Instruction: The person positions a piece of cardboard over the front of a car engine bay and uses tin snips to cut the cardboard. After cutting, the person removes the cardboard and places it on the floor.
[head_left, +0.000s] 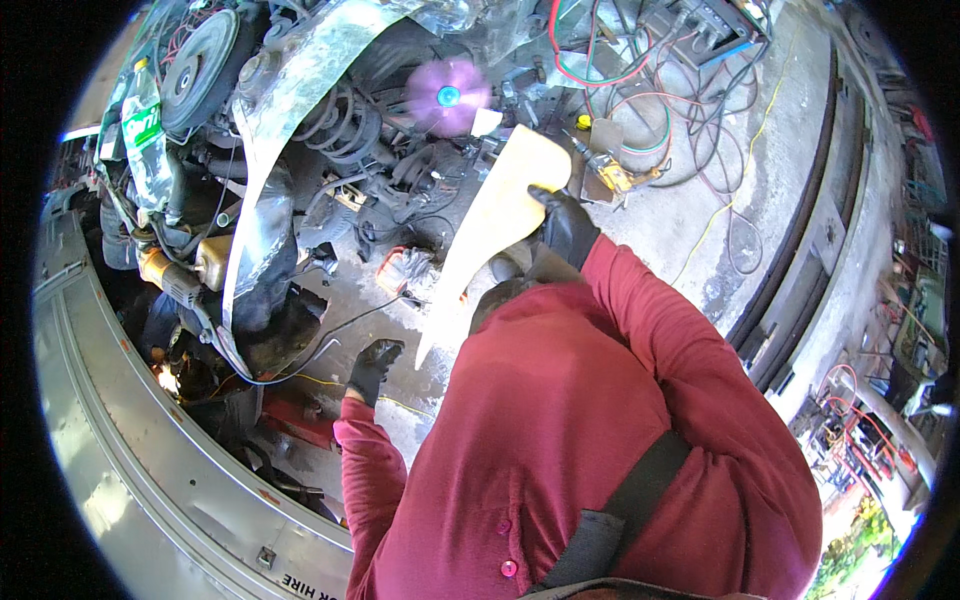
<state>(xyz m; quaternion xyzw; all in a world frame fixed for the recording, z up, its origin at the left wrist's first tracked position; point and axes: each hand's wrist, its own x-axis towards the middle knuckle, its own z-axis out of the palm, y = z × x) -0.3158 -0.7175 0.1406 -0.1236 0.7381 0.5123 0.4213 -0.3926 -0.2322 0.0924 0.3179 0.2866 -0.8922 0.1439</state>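
Note:
My right hand (568,228), in a black glove, grips the edge of a long pale sheet (510,200), wide and rounded at the top and tapering in a curve to a narrow tip. Its material I cannot tell. The sheet hangs in front of my chest, tilted, with its tip toward the lower left. Apart from it, my left hand (376,368), gloved in black too, is held low over the floor with fingers loosely spread and nothing visible in them. Ahead and to the left is a vehicle's bare metal fender edge (262,150), with a coil spring (352,128) behind it.
An orange grinder (168,275) and a green-labelled clear bottle (145,140) are at the left. A small fan (447,97) has blurred purple blades. A yellow drill (618,178) lies beyond the sheet, near a dark cabled machine (708,38). A silver vehicle panel (110,420) borders the left.

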